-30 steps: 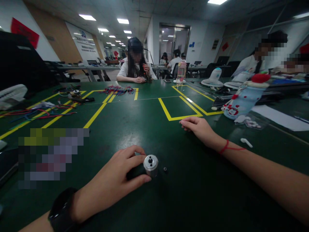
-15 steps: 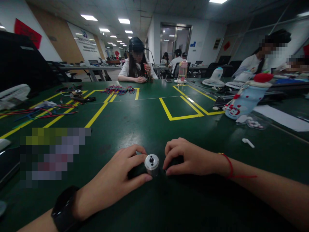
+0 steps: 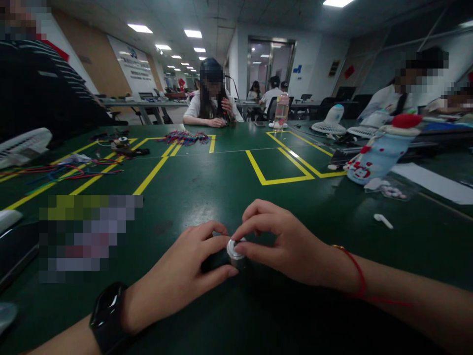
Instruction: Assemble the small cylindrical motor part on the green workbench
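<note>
A short silver metal cylinder (image 3: 236, 258) stands upright on the green table, in front of me. It looks like a small motor, and fingers now cover much of its top. My left hand (image 3: 192, 261) grips it from the left, with the thumb at the near side and the bent fingers at the far side. Over the cylinder's top, my right hand (image 3: 283, 241) has thumb and index finger closed in a pinch. Whatever sits between those fingertips is too small and hidden to make out.
Yellow tape (image 3: 288, 180) marks the table (image 3: 207, 197). Coloured wires (image 3: 185, 138) lie farther back; a white earbud (image 3: 383, 221) and a blue bottle (image 3: 380, 155) stand to the right. A blurred-out packet (image 3: 88, 236) is at left. A person (image 3: 210, 98) sits opposite.
My right hand has moved left and up, from beside the cylinder onto its top. My left hand keeps its hold. A person in striped clothing has appeared at the far left.
</note>
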Demonstrator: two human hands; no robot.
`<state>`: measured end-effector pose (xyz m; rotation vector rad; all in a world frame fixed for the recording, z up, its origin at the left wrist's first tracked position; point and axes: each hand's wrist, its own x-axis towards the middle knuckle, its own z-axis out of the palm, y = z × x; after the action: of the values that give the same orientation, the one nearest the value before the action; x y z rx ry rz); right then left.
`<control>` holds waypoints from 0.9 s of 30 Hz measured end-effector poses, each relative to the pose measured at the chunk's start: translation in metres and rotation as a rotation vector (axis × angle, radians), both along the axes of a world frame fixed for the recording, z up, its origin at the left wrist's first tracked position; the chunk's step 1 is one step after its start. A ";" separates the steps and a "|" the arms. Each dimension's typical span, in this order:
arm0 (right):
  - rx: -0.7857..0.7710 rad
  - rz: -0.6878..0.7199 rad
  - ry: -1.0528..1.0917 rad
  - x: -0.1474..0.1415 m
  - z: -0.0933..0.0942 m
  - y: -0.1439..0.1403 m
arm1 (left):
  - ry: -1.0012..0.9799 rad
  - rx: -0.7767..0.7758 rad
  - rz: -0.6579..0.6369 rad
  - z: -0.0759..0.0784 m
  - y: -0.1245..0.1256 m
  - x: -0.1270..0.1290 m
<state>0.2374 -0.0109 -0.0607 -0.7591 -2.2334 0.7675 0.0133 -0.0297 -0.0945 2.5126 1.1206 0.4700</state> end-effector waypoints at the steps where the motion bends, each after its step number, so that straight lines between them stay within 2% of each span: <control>1: -0.018 -0.001 0.005 0.001 0.001 0.001 | 0.001 0.000 0.001 0.000 0.000 0.000; 3: -0.063 -0.038 0.036 0.005 0.001 0.006 | 0.007 -0.006 0.004 0.001 0.001 0.001; 6: -0.152 -0.181 0.132 0.021 -0.003 0.023 | 0.011 -0.018 0.008 0.001 0.001 0.004; 10: -0.270 -0.461 0.233 0.057 -0.019 0.062 | -0.001 -0.020 0.000 0.005 -0.001 0.008; 13: -0.299 -0.568 0.272 0.080 -0.032 0.085 | -0.001 -0.024 0.005 0.008 -0.002 0.010; 18: -0.320 -0.576 0.290 0.087 -0.039 0.092 | -0.007 -0.029 -0.006 0.009 -0.002 0.012; 27: -0.275 -0.521 0.183 0.080 -0.034 0.085 | -0.006 -0.040 0.000 0.014 -0.006 0.009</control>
<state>0.3179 0.0738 -0.0942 -1.2808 -1.6740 0.8440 0.0224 -0.0360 -0.0809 2.4747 1.1174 0.4500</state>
